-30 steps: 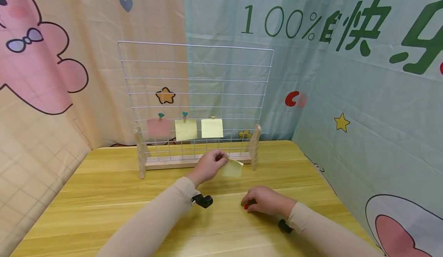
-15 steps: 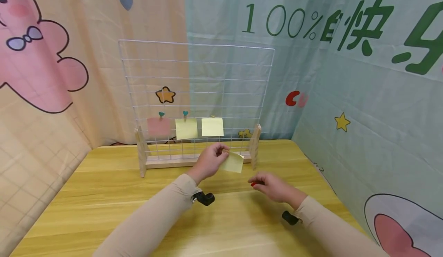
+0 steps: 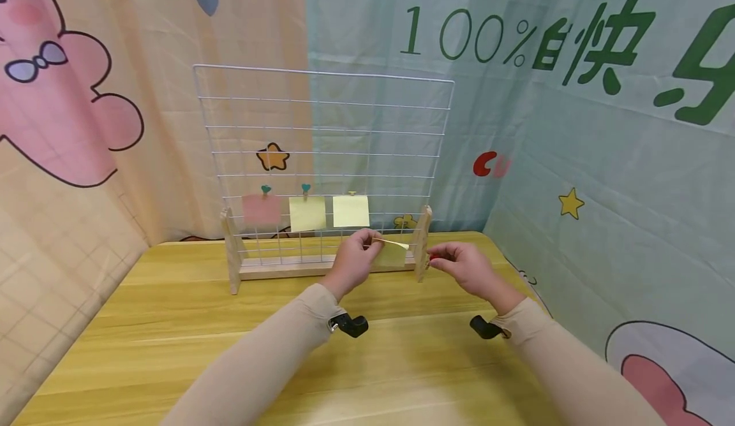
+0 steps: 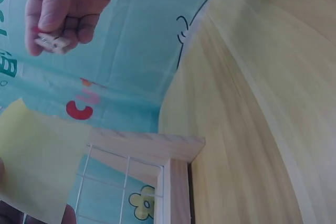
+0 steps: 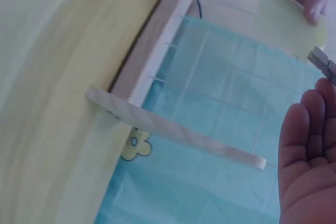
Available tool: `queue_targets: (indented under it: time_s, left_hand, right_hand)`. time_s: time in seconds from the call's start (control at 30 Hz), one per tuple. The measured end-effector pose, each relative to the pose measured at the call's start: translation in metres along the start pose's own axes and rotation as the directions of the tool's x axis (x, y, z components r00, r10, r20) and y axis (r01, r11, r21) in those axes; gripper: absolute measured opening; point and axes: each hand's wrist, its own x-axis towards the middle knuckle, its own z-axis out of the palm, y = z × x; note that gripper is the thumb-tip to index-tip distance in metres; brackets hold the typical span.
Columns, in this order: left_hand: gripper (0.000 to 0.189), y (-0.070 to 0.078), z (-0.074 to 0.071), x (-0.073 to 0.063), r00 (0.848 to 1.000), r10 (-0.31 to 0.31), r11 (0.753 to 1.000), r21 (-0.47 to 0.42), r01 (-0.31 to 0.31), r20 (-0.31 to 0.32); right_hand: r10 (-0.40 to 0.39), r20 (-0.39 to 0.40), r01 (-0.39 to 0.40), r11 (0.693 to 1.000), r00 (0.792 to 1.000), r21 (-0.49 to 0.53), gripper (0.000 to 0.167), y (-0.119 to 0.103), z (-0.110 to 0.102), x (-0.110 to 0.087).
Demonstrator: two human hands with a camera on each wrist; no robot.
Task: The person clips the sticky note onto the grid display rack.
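Observation:
In the head view my left hand [image 3: 351, 261] pinches a pale yellow sticky note [image 3: 392, 256] by its upper edge, in front of the lower right part of a white wire grid. My right hand [image 3: 467, 270] is just right of the grid's wooden right foot [image 3: 423, 241]. Between its thumb and fingers it pinches a small wooden clothespin [image 5: 322, 62] with a red decoration, jaw end toward the note and apart from it. On the grid hang a pink note [image 3: 261, 210], a yellow note [image 3: 307, 213] and a paler note [image 3: 351, 211], each under a clip.
Teal heart-topped clips [image 3: 306, 189] top the two left notes. The grid stands in a wooden base [image 3: 287, 270] at the back of the wood-grain table [image 3: 172, 324]. Printed curtains [image 3: 597, 158] hang close behind the grid and along the right side.
My right hand has lifted off the table and moved forward and right with the clothespin, up to the grid's right foot. My left hand has raised the note slightly, and its top edge now tilts.

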Motion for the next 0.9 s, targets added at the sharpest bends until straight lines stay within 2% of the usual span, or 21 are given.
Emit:
queue_targets:
  time_s: [0.13, 0.33, 0.47, 0.63, 0.77, 0.9]
  left_hand:
    - [0.015, 0.004, 0.006, 0.007, 1.000, 0.010, 1.000, 0.006, -0.010, -0.014]
    - [0.022, 0.009, 0.012, 0.014, 1.000, 0.008, 1.000, -0.012, -0.008, -0.016]
    - [0.023, 0.011, 0.017, 0.017, 0.996, -0.013, 0.999, -0.040, 0.010, -0.083]
    - [0.019, 0.013, 0.022, 0.017, 0.982, -0.040, 0.997, -0.066, 0.028, -0.182]
    - [0.018, 0.016, 0.023, 0.017, 0.974, 0.002, 0.999, -0.047, -0.014, -0.228]
    - [0.011, 0.020, 0.025, 0.017, 0.972, 0.060, 0.998, -0.013, -0.065, -0.228]
  right_hand:
    - [0.004, -0.057, -0.004, 1.000, 0.998, 0.003, 0.025, -0.007, -0.008, 0.011]
    - [0.050, -0.082, -0.045, 0.997, 0.995, 0.061, 0.029, -0.014, -0.015, 0.025]
    - [0.055, -0.100, -0.046, 0.995, 0.993, 0.092, 0.030, -0.022, -0.017, 0.031]
    - [0.066, -0.100, -0.056, 0.994, 0.993, 0.098, 0.029, -0.031, -0.017, 0.036]
    - [0.069, -0.099, -0.055, 0.988, 0.993, 0.144, 0.030, -0.035, -0.017, 0.041]
    - [0.063, -0.121, -0.042, 0.984, 0.991, 0.173, 0.031, -0.039, -0.018, 0.045]
